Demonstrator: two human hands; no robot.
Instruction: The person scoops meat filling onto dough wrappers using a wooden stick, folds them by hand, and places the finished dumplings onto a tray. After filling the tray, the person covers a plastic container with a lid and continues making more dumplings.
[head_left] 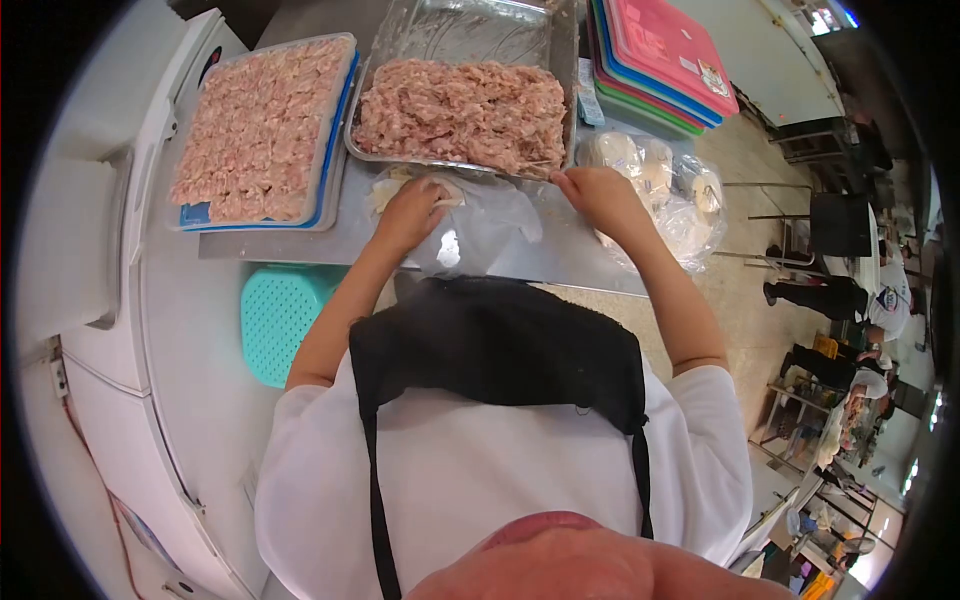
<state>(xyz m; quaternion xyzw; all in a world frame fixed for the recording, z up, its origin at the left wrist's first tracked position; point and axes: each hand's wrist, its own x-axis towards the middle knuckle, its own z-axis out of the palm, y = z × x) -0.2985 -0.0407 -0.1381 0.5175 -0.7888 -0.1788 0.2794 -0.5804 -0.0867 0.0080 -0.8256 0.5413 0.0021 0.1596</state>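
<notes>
A metal tray (480,28) holds a thick mound of ground meat (460,112). Just below its front edge, my left hand (412,212) has its fingers curled around a thin pale wrapper, beside a clear plastic bag (475,225) with pale round sheets (388,188) at its upper left. At the tray's lower right corner is my right hand (600,195), its fingers pinched together; what they hold is too small to name. Plastic packs of pale round wrappers (650,175) lie right of that hand. On the left, small portions of meat (262,120) fill a blue-edged tray.
Stacked coloured lids or boards (672,55) stand at the back right of the metal table (350,215). A turquoise basket (285,320) is below the table's left side, near a white appliance (190,300). Two people are in the background at far right.
</notes>
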